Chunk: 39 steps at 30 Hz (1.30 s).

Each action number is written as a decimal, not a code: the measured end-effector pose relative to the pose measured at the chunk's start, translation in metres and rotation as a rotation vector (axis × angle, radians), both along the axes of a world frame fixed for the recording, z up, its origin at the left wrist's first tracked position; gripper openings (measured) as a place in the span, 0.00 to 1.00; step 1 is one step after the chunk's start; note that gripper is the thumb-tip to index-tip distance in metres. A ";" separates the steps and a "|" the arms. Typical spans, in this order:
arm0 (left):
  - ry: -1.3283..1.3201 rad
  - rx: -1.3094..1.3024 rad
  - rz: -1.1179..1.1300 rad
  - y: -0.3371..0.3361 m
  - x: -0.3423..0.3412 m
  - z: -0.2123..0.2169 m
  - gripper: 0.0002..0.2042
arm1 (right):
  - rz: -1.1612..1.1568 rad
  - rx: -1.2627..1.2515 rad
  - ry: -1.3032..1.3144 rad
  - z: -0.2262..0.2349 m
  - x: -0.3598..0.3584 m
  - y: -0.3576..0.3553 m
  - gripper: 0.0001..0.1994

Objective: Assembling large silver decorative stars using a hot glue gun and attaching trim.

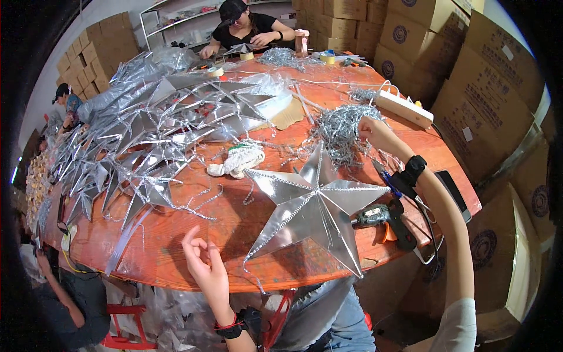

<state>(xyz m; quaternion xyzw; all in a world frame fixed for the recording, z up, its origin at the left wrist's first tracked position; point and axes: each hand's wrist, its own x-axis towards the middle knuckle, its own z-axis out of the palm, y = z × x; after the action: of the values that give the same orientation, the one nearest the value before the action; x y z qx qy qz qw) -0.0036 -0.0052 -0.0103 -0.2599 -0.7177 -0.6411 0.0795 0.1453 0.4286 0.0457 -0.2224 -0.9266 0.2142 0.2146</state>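
Observation:
A large silver five-pointed star [311, 205] lies on the table in front of me, with silver bead trim along some of its ridges and a loose end hanging at its lower left. My left hand [205, 261] is raised just left of the star, fingers loosely bent and apart, holding nothing. At the right, my right hand [378, 136] reaches to a tangled pile of silver trim [339, 132], its fingers closed on strands at the pile's edge; the fingertips are partly hidden. A glue gun [375, 215] with an orange trigger rests beside the star's right points.
Many silver stars [158, 126] are heaped at the left. White gloves [239, 159], glue sticks [126, 240], blue-handled pliers [387, 180], a phone [451, 193] and a white power strip [404, 110] lie about. Across the table [170, 258] sits a co-worker [249, 29]; cartons [487, 88] stand right.

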 end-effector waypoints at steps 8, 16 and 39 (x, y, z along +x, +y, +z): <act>-0.023 0.031 -0.025 0.002 0.000 0.000 0.16 | 0.129 0.340 -0.111 0.002 -0.004 0.002 0.07; 0.002 0.033 -0.028 0.001 0.001 0.000 0.15 | 0.007 0.263 0.326 0.081 0.013 -0.028 0.05; 0.123 -0.066 0.029 0.000 0.001 0.004 0.14 | -0.236 0.276 0.833 0.146 0.097 -0.105 0.08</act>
<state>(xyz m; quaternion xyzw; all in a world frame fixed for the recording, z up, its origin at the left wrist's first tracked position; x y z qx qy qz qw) -0.0026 -0.0049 -0.0061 -0.2910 -0.7361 -0.5984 0.1243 0.2420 0.3238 0.1916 -0.1906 -0.7495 0.1340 0.6196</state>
